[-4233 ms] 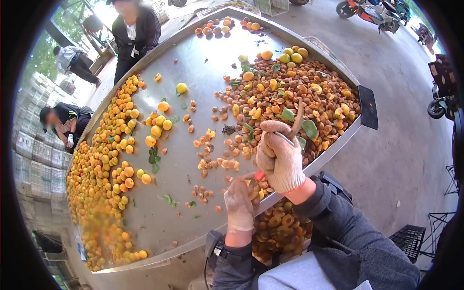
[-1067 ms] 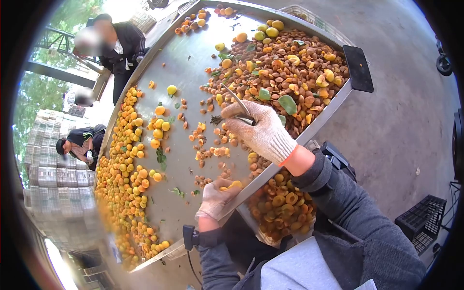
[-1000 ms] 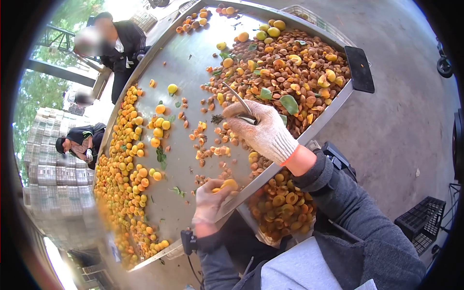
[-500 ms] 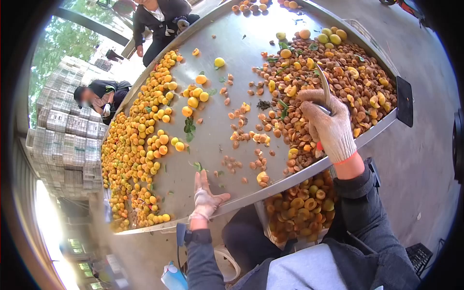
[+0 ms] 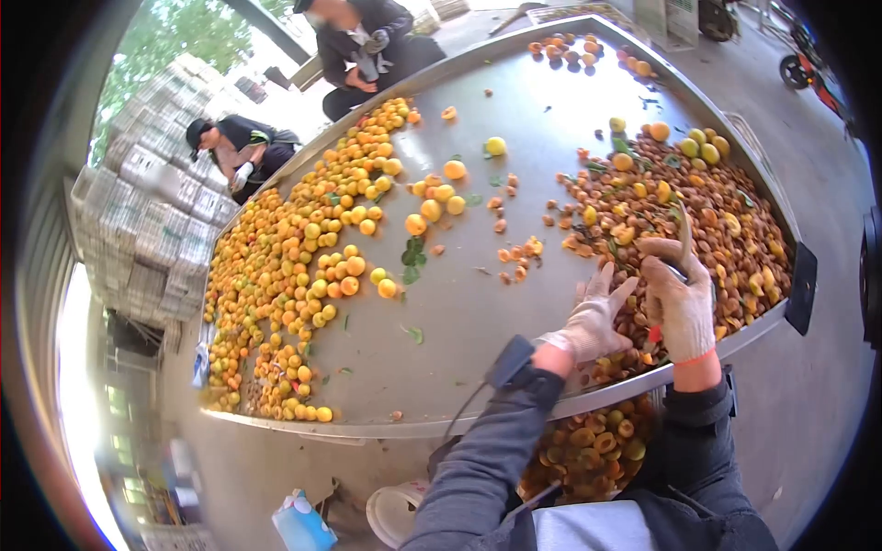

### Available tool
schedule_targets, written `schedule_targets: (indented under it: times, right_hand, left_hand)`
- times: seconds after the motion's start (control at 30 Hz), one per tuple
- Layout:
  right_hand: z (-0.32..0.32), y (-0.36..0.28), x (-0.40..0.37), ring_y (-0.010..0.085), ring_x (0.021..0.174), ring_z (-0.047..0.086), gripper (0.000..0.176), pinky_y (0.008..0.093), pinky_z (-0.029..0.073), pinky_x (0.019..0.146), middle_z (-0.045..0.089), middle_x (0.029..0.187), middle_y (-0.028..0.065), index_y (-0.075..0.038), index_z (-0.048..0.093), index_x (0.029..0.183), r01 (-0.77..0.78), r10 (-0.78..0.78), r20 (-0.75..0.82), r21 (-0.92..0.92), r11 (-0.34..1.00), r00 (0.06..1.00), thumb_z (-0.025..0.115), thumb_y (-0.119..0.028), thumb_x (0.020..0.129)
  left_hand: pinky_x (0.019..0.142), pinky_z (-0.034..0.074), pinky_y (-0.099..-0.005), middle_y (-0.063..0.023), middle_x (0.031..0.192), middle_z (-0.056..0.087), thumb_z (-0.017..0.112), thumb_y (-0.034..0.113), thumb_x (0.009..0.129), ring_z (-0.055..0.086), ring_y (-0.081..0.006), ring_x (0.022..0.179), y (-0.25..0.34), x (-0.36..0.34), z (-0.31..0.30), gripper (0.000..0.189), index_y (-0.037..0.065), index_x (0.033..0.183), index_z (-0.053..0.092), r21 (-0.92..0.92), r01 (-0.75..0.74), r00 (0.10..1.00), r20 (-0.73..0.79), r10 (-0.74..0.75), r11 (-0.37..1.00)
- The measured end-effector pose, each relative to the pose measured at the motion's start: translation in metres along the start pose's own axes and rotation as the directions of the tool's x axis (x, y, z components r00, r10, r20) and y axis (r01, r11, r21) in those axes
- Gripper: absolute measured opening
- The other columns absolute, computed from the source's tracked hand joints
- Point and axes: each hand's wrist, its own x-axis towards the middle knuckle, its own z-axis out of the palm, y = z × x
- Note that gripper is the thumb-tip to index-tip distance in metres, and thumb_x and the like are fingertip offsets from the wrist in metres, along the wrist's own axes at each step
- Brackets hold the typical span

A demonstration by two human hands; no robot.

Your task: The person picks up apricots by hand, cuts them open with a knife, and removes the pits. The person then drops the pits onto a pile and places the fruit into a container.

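My left hand (image 5: 595,317), in a pale glove, has its fingers spread and touches the near-left edge of a heap of brown apricot pits (image 5: 735,243). My right hand (image 5: 684,308), gloved too, is wrapped round a knife; its curved blade (image 5: 684,230) points up and away over the heap, and a red bit of handle shows below the fist. The two hands are close together. Whole apricots (image 5: 276,266) cover the left side of the metal table (image 5: 441,331). Below its front edge, a container holds halved apricots (image 5: 597,445).
A raised rim runs round the table. A few apricots (image 5: 430,207), leaves (image 5: 413,253) and pits (image 5: 521,255) lie mid-table. Two people (image 5: 243,156) sit along the far left side. Stacked crates (image 5: 152,202) stand behind; a white bucket (image 5: 395,510) is below.
My left hand has swept right along the front of the table to the heap, and loose pits there are now gathered against it. My right hand keeps the knife. The view has shifted.
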Motion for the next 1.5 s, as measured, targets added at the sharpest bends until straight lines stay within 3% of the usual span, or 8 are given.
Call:
schedule_targets:
  times: [0.17, 0.2, 0.27, 0.37, 0.47, 0.67, 0.87, 1.5]
  right_hand:
    - [-0.003, -0.003, 0.013, 0.0024, 0.038, 0.031, 0.020, 0.0192, 0.022, 0.035, 0.040, 0.053, -0.0059, -0.002, 0.060, 0.109, -0.045, 0.044, 0.011, 0.126, 0.991, 0.999, 0.057, -0.013, 0.092]
    - [-0.005, -0.005, 0.018, 0.0018, 0.038, 0.029, 0.020, 0.0187, 0.020, 0.034, 0.037, 0.055, -0.0068, -0.003, 0.059, 0.109, -0.049, 0.045, 0.022, 0.225, 0.973, 0.999, 0.057, -0.015, 0.094]
    - [-0.016, 0.004, 0.033, 0.0023, 0.041, 0.025, 0.023, 0.0195, 0.018, 0.034, 0.031, 0.064, -0.0072, -0.008, 0.057, 0.112, -0.170, -0.046, 0.259, 0.748, 0.641, 0.965, 0.055, -0.026, 0.096]
    - [0.004, 0.031, 0.024, 0.0044, 0.042, 0.027, 0.014, 0.0222, 0.022, 0.036, 0.032, 0.062, -0.0067, -0.012, 0.057, 0.099, -0.234, 0.110, 0.218, 0.692, 0.683, 0.970, 0.055, -0.025, 0.096]
    - [0.027, 0.047, -0.002, 0.0081, 0.039, 0.035, 0.014, 0.0244, 0.024, 0.036, 0.036, 0.053, -0.0053, -0.010, 0.059, 0.092, -0.579, 0.490, 0.312, 0.366, 0.729, 0.814, 0.058, -0.023, 0.093]
    - [0.041, 0.017, -0.027, 0.0044, 0.045, 0.040, 0.019, 0.0213, 0.030, 0.039, 0.048, 0.064, -0.0046, -0.008, 0.063, 0.107, -0.405, 0.456, 0.407, -0.208, 0.890, 0.792, 0.056, -0.013, 0.091]
    - [0.046, 0.030, -0.033, 0.0032, 0.054, 0.052, 0.015, 0.0199, 0.043, 0.047, 0.059, 0.074, -0.0041, -0.009, 0.069, 0.100, -0.175, 0.295, 0.406, -0.307, 0.936, 0.865, 0.063, -0.008, 0.087]
    - [0.053, 0.052, -0.050, 0.0254, 0.089, 0.069, 0.037, 0.0338, 0.053, 0.078, 0.070, 0.095, 0.0181, -0.002, 0.062, 0.119, 0.251, 0.071, 0.571, -0.465, 0.849, 0.818, 0.062, -0.008, 0.082]
  left_hand:
    - [0.111, 0.026, -0.0480, -0.0180, 0.146, 0.038, 0.072, 0.034, 0.076, 0.037, -0.0374, 0.133, -0.121, -0.066, -0.073, 0.080, 0.015, 0.145, 0.036, -0.144, 0.380, 0.774, -0.491, -0.399, 0.914]
    - [0.111, 0.026, -0.0478, -0.0166, 0.147, 0.037, 0.067, 0.036, 0.080, 0.037, -0.0371, 0.132, -0.173, -0.078, -0.075, 0.070, 0.016, 0.142, 0.041, 0.216, 0.431, 0.566, -0.821, -0.075, 0.876]
    - [0.112, 0.025, -0.0475, -0.0157, 0.149, 0.035, 0.065, 0.038, 0.082, 0.034, -0.0380, 0.135, -0.227, -0.104, -0.094, 0.067, 0.016, 0.141, 0.042, 0.066, 0.743, 0.382, -0.860, -0.340, 0.666]
    - [0.109, 0.033, -0.0434, -0.0158, 0.141, 0.046, 0.064, 0.038, 0.083, 0.043, -0.0370, 0.129, -0.282, -0.115, -0.106, 0.060, 0.014, 0.137, 0.049, -0.124, 0.790, 0.237, -0.841, -0.486, 0.600]
    - [0.101, 0.042, -0.0385, -0.0167, 0.124, 0.060, 0.066, 0.036, 0.083, 0.053, -0.0333, 0.119, -0.261, -0.113, -0.128, 0.054, 0.011, 0.130, 0.056, -0.244, 0.832, 0.278, -0.593, -0.756, 0.498]
    - [0.076, 0.055, -0.0315, -0.0097, 0.096, 0.067, 0.076, 0.011, 0.075, 0.067, -0.0229, 0.081, -0.210, -0.109, -0.125, 0.034, 0.005, 0.106, 0.064, -0.329, 0.722, 0.387, -0.536, -0.750, 0.608]
    - [0.088, 0.057, -0.0398, -0.0169, 0.121, 0.058, 0.066, -0.006, 0.081, 0.064, -0.0267, 0.100, -0.109, -0.119, -0.091, 0.050, 0.007, 0.127, 0.051, -0.914, -0.387, 0.864, -0.312, -0.396, -0.124]
    - [0.087, 0.053, -0.0405, -0.0169, 0.119, 0.063, 0.073, 0.023, 0.086, 0.064, -0.0232, 0.096, -0.031, -0.103, -0.038, 0.048, 0.006, 0.128, 0.056, -0.834, -0.369, 0.914, -0.245, -0.323, -0.411]
